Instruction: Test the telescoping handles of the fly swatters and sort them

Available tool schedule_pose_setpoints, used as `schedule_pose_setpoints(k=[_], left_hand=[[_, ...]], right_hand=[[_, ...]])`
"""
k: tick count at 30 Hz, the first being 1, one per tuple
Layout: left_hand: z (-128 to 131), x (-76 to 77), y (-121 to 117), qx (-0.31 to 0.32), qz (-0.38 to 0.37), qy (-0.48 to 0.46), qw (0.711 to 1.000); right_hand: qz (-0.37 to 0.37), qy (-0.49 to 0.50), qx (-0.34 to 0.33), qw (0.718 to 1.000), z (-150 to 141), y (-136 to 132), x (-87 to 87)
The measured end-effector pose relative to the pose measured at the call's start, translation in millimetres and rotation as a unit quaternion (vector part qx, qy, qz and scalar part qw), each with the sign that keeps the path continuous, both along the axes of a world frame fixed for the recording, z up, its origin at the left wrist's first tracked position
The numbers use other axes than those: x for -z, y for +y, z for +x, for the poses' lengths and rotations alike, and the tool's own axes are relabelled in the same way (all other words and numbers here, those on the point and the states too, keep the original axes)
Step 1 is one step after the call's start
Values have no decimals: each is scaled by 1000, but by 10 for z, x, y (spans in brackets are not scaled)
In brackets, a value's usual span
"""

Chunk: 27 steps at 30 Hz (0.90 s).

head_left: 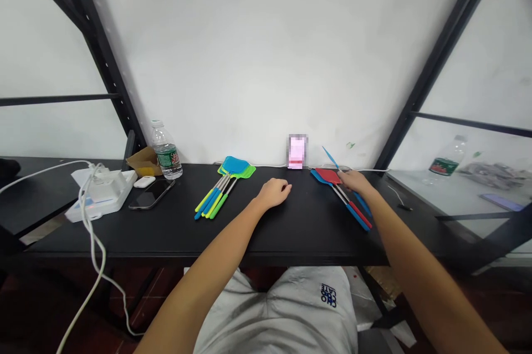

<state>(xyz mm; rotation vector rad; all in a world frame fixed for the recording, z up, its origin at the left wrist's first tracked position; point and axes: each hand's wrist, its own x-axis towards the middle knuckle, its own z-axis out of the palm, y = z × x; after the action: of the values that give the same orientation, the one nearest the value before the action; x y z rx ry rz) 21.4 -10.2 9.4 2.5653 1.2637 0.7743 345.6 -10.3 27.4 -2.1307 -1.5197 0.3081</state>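
Note:
My right hand (354,181) is closed around the shaft of a blue fly swatter (330,158). Its head is seen nearly edge-on, and its blue handle sticks out below my wrist. Beneath it lie a red fly swatter (329,176) and another blue one (357,217), handles pointing toward the front right. My left hand (274,192) rests loosely curled on the black table (282,232), with nothing visible in its fingers. To its left, several blue and green fly swatters (235,165) are stacked in a fan, heads toward the wall.
A lit phone (296,152) leans on the back wall. At left are a water bottle (167,152), a dark phone (152,194), a white earbud case (144,181), a cardboard box (145,161) and a white power strip (103,190) with cables. A black cable end (404,207) lies at right.

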Motion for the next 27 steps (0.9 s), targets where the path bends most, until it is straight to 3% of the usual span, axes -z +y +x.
schedule_pose_setpoints(k=[3,7,11,20,23,27], left_hand=[[0,2,6,-4,-6,2,1000],[-6,13,22,-3,-3,8,1000],[-6,19,29,-4,-6,13,1000],[-15,-17,-1,-3,-14,21,1000],[-20,-13,8,-17,-6,32,999],[-46,-28,36,-115,42,39,992]], right_hand=[[-92,-85,16,992,281,-31,35],[-138,-120,14,983,408,-78,182],[-122,-154,24,980,329,-124,254],[-133,-192,26,972,82,-205,126],[-97,-224,45,969,-12,-253,108],[49,-318,59,945,-288,-308,82]])
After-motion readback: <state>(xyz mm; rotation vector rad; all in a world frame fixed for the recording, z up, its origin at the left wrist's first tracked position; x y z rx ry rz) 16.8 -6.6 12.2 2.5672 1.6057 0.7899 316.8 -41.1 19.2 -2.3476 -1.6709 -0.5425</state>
